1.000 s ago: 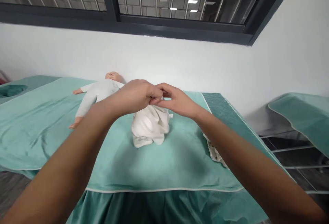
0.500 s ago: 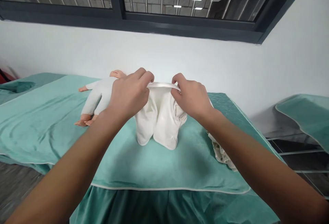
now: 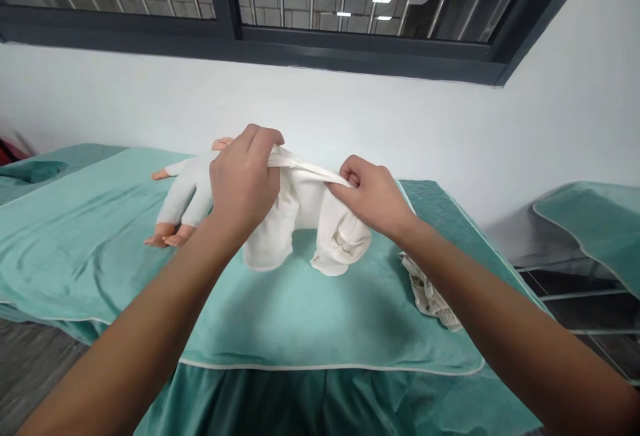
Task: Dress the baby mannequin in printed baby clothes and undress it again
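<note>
A pair of small white baby pants hangs between my hands above the bed, its two legs dangling apart. My left hand is closed on one end of the waistband. The other end is pinched by my right hand, a little lower, so the waistband slopes down to the right. The right trouser leg looks bunched at its end. Behind and left of my left hand lies a baby doll in pale clothing with bare feet; my hand hides part of its upper body and head.
A green sheet with white piping covers the bed. Crumpled patterned cloth lies beside my right forearm. Beyond the bed are a white wall and a dark-framed window. A metal rack stands at right.
The waistband has gone from level to sloping and twisted. My left hand has moved slightly left and up, my right slightly lower. The trouser legs have swung apart.
</note>
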A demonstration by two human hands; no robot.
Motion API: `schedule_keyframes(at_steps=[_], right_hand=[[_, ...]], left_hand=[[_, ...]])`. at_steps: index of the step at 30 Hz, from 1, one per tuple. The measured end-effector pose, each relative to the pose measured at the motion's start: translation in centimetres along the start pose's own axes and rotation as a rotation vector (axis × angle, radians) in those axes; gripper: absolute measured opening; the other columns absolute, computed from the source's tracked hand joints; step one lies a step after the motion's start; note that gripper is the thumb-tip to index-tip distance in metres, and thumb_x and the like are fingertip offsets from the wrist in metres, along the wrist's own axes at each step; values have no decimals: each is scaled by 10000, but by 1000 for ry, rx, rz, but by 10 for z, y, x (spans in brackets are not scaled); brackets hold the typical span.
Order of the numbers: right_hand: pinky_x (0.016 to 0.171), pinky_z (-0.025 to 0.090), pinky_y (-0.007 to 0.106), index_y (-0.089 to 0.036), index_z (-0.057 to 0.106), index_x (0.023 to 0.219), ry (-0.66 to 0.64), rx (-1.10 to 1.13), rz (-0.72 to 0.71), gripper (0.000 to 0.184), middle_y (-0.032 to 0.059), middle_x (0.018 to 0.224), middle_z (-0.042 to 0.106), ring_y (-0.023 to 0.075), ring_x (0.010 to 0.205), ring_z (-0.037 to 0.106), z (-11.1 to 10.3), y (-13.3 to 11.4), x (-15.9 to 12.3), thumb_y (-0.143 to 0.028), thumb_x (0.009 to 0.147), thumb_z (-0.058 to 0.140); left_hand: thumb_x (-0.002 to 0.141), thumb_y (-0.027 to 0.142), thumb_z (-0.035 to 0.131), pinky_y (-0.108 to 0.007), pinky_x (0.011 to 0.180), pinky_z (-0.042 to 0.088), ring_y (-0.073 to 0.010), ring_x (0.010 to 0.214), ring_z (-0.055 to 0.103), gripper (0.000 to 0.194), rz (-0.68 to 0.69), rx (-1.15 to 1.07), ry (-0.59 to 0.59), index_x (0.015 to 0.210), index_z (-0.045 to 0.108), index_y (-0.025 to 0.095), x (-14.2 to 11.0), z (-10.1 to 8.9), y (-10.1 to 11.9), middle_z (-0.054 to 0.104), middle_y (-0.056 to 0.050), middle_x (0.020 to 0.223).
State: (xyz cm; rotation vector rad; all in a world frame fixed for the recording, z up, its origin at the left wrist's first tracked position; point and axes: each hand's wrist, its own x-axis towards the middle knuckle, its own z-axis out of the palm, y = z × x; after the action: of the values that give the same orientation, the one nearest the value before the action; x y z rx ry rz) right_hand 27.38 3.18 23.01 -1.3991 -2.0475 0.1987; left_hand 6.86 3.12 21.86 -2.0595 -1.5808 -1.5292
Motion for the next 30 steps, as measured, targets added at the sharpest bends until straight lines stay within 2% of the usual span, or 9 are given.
schedule_keyframes(at_steps=[4,6,8,11,14,18,21,24,30], right_hand=[[593,262,286,-236,574,865,39,-218,40,72,3,676,583,170,611,450,-8,20,3,-299,867,540],[600,265,292,-238,607,968,51,-354,58,135,37,741,634,187,616,462,-11,32,4,-257,887,501],[598,274,290,-236,622,1046,40,-399,81,201,61,804,668,195,624,488,-13,41,3,-244,902,482],[575,283,275,-249,639,1063,-15,-343,87,201,30,743,648,187,612,514,-14,40,-6,-332,909,540],[565,275,270,-272,657,1055,-42,-360,26,227,-12,651,604,177,594,516,-13,28,-19,-402,877,607],[579,271,286,-264,672,1062,17,-505,-3,223,9,648,620,185,580,510,-17,28,-22,-346,919,521],[592,302,307,-215,652,1120,50,-603,94,267,68,693,644,217,596,533,-23,42,-14,-274,924,479],[592,335,333,-176,614,1195,24,-612,149,323,111,756,660,245,612,546,-26,48,-12,-228,920,452],[587,338,314,-189,628,1239,109,-575,-4,389,144,1106,664,192,660,551,-27,26,-21,-178,894,449]], left_hand=[[725,33,499,-340,803,409,-284,1047,575,341,-25,97,-30,959,620,249,-1,0,-15,628,-63,1043],[707,25,500,-361,811,413,-295,1033,582,355,-33,133,-44,956,621,247,-1,2,-25,637,-72,1046],[700,27,505,-374,813,422,-296,1006,593,358,-69,92,-61,955,623,249,-1,5,-36,650,-70,1036],[713,46,510,-378,819,441,-279,952,608,369,-150,-62,-66,989,630,259,-1,8,-47,677,-44,983],[723,50,499,-386,840,448,-270,957,612,396,-174,-115,-1,1034,633,255,-4,7,-50,693,-27,982],[701,17,508,-367,813,430,-243,968,604,423,-108,9,124,1038,623,245,-6,1,-49,684,-18,1026],[759,27,523,-340,717,370,-217,911,582,360,-48,185,197,1048,626,215,-7,-5,-45,662,-43,1027],[839,57,493,-333,653,316,-203,854,570,295,-17,286,231,1054,640,196,-9,-9,-37,632,-74,1002],[830,111,564,-331,663,377,-213,846,591,238,25,268,332,1031,661,193,-11,-14,-14,600,-71,930]])
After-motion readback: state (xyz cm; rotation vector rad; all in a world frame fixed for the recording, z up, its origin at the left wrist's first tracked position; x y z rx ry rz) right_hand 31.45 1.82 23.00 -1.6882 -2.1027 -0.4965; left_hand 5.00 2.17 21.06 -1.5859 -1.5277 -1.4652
